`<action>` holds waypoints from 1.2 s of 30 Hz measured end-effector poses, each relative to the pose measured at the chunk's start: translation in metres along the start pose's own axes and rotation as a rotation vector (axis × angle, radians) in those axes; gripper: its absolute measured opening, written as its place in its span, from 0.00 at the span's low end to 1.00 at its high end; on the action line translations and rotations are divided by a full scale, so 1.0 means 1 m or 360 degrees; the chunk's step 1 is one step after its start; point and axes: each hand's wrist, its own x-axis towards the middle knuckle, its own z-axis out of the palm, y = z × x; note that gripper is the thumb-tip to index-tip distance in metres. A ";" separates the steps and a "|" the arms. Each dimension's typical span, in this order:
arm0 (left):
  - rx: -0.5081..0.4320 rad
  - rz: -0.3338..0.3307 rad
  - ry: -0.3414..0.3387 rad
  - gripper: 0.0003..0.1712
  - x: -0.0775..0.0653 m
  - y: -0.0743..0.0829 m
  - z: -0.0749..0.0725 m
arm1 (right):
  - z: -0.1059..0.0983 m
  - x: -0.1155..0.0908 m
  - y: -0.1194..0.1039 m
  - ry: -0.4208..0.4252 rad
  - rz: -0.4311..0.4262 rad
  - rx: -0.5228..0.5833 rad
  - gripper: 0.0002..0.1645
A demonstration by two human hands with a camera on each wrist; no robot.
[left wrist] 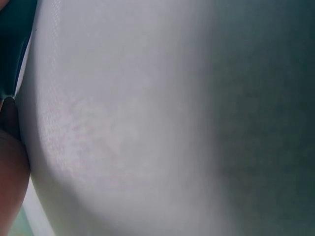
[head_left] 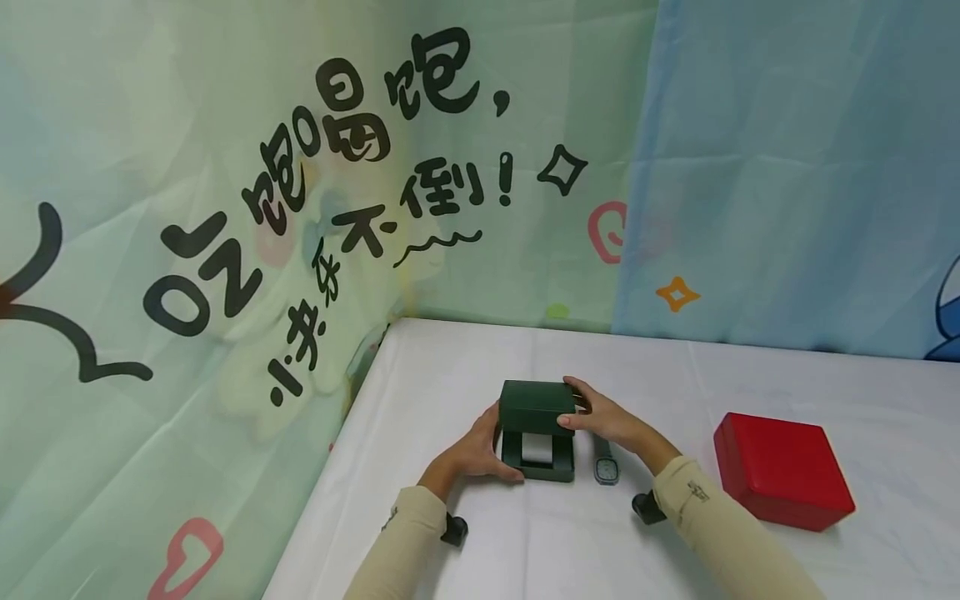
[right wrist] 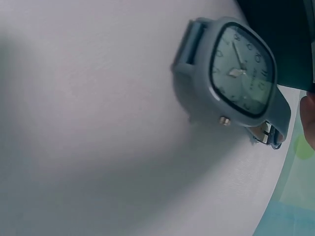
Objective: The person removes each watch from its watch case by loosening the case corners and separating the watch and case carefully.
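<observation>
Found on the white-covered table (head_left: 450, 358): one green box (head_left: 538, 472), open, with a raised lid (head_left: 537, 408) over the rear part of the base and a white cushion (head_left: 536, 447) in view inside. Unable to tell the lid's exact tilt. Noted at the box's left side: the left hand (head_left: 480, 448), curved about the wall with a grip on it, thumb against the front left corner; mostly out of frame in the left wrist view. Noted at the lid's right end: the right hand (head_left: 606, 417), thumb on the front face, fingers behind, in a partly closed pinch on the lid. Located just right of the base: one grey-blue watch (head_left: 606, 469), strap partly hidden by the right hand in the head view (numerals, crown and buckle all visible in the right wrist view). Located further right, near the right forearm and well apart from the green box: one red box (head_left: 783, 471), closed. Worn on both arms: beige sleeves (head_left: 401, 542), each with a black device (head_left: 648, 507) at the wrist. Recorded behind the table: pale green and blue cloth (head_left: 712, 167) with large black lettering (head_left: 345, 154).
</observation>
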 end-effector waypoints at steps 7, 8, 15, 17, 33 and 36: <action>-0.0102 0.0015 -0.0027 0.68 0.000 -0.001 -0.002 | 0.005 -0.003 0.005 0.0019 -0.0133 -0.0066 0.62; -0.0096 -0.0001 -0.0027 0.68 0.000 -0.001 -0.002 | 0.005 -0.003 0.005 0.0029 -0.0139 -0.0096 0.63; -0.0123 -0.0085 -0.0025 0.68 0.000 0.000 -0.003 | 0.008 -0.008 0.008 0.0069 -0.0165 -0.0268 0.65; -0.0109 -0.0087 -0.0024 0.69 0.001 0.000 -0.003 | 0.009 -0.008 0.009 0.0078 -0.0173 -0.0285 0.66; -0.0053 -0.0141 -0.0031 0.69 -0.001 0.001 0.001 | 0.018 -0.013 0.018 0.0141 -0.0273 -0.0448 0.68; -0.0044 -0.0147 -0.0038 0.69 -0.001 0.001 0.001 | 0.019 -0.013 0.018 0.0156 -0.0279 -0.0469 0.68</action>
